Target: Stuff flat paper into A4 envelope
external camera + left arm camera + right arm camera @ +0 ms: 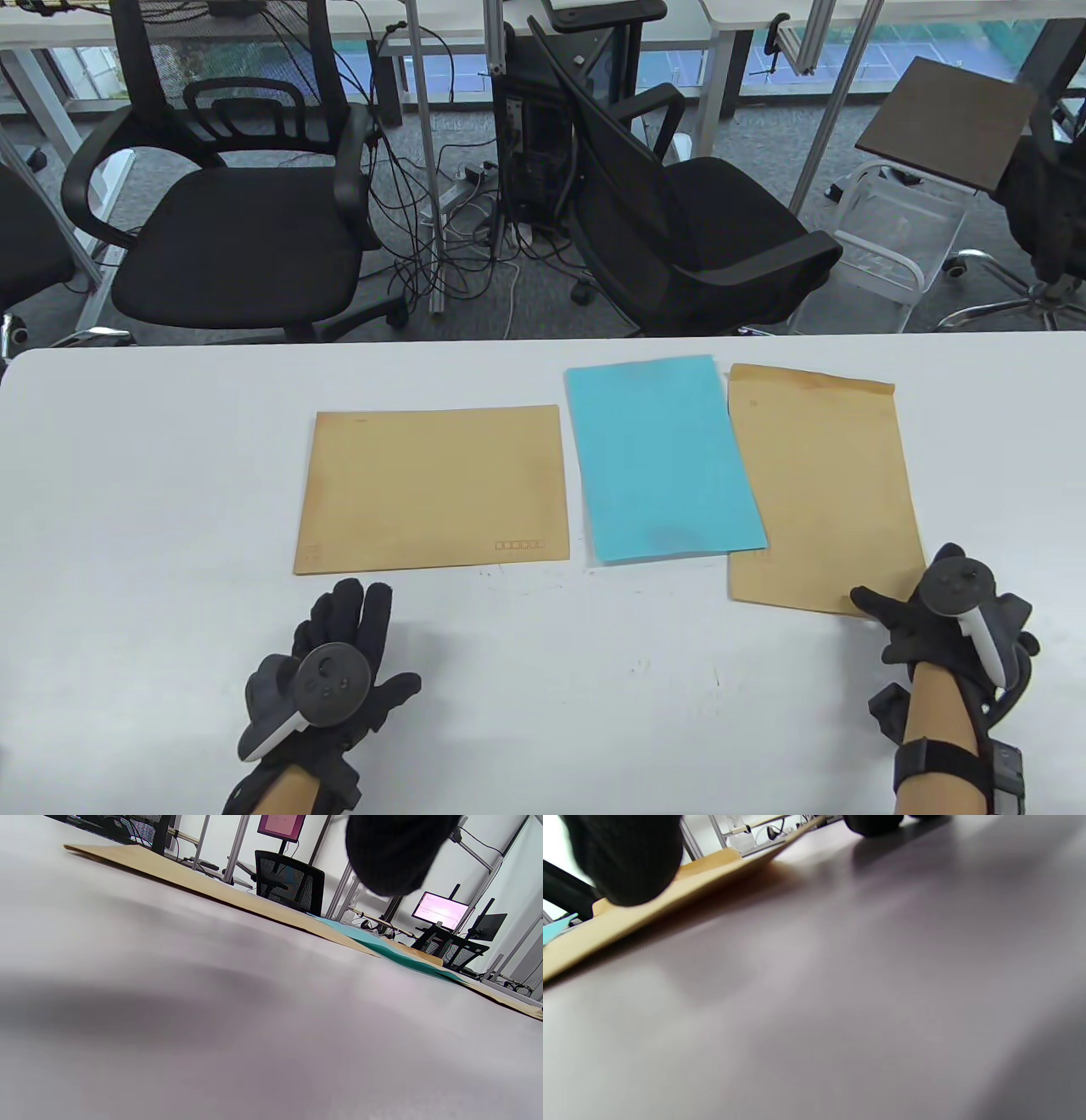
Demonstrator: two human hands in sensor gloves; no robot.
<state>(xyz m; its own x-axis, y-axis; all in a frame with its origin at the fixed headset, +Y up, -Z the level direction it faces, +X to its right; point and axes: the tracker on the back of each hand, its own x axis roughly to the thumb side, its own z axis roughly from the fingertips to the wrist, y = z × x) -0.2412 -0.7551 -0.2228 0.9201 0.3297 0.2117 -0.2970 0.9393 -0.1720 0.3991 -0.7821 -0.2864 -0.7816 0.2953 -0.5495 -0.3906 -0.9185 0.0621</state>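
Note:
Two brown A4 envelopes and a blue paper sheet lie flat on the white table. The left envelope lies landscape; the right envelope lies portrait, its left edge tucked under the blue sheet. My left hand rests palm down on the table just in front of the left envelope, fingers spread, holding nothing. My right hand is at the right envelope's near right corner, thumb on top of it. In the right wrist view the thumb presses on the envelope's edge.
Black office chairs and cables stand beyond the table's far edge. In the left wrist view the left envelope, the blue sheet and the right envelope lie in a row across the table.

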